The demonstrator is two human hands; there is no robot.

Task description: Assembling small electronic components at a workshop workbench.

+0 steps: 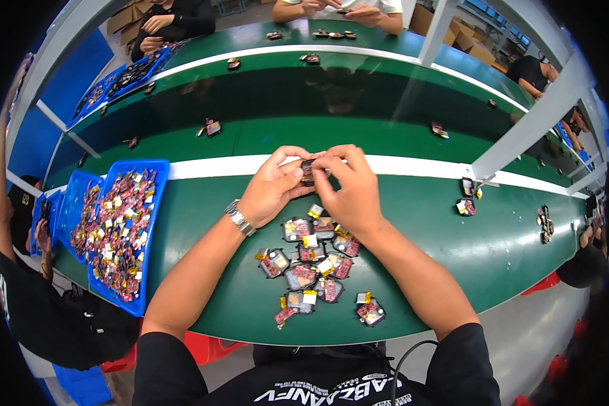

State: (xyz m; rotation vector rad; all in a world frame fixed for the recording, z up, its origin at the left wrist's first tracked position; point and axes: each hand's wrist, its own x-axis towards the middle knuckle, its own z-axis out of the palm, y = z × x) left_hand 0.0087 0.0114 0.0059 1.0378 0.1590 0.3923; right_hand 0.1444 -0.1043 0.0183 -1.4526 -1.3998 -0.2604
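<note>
My left hand (269,191), with a metal watch on its wrist, grips a small dark electronic housing (308,173) from the left side. The fingers of my right hand (348,186) are bent over the same housing and pinch at its right side, hiding part of it. Just below my hands lies a cluster of black housings (300,276) with red circuit boards, silvery parts and yellow-taped battery cells. One separate housing (371,312) rests to the right of the cluster, near the table's front edge.
Blue trays (157,223) heaped with red circuit boards and battery cells stand at my left. Past the white rail (413,167) runs a green conveyor belt (379,132) carrying scattered units. A grey post (534,118) rises at the right. Other people sit across and at both sides.
</note>
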